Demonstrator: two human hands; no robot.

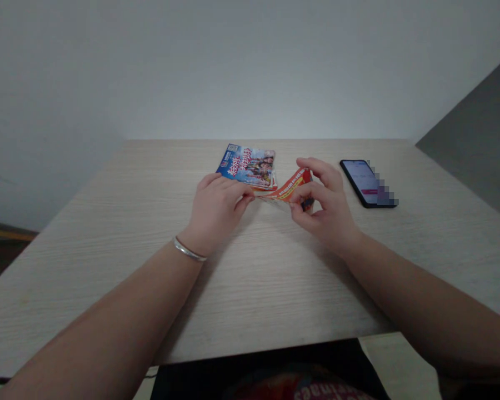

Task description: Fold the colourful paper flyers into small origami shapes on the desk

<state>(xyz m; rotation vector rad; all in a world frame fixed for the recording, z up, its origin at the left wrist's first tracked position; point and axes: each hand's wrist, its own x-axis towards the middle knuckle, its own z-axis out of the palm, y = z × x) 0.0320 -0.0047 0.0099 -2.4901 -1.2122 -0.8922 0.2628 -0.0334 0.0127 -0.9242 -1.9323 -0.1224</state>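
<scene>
A stack of small printed leaflets lies on the table, its top a blue leaflet (250, 166) with white and red lettering and cartoon-like figures. My left hand (219, 203) rests over the stack's near edge. Its thumb and index finger pinch at the left end of an orange-red leaflet (285, 191), close to the stack's near right corner. Between the thumb and fingers of my right hand (327, 203) is the right end of that same leaflet, raised and curved off the table. Whether it is joined to the stack, I cannot tell.
To the right of my right hand lies a black-edged phone (366, 183) with its screen lit, partly pixelated. The pale wood-grain table (250, 289) meets a white wall (250, 66) at the back. A dark edge of clothing shows below the table's front edge.
</scene>
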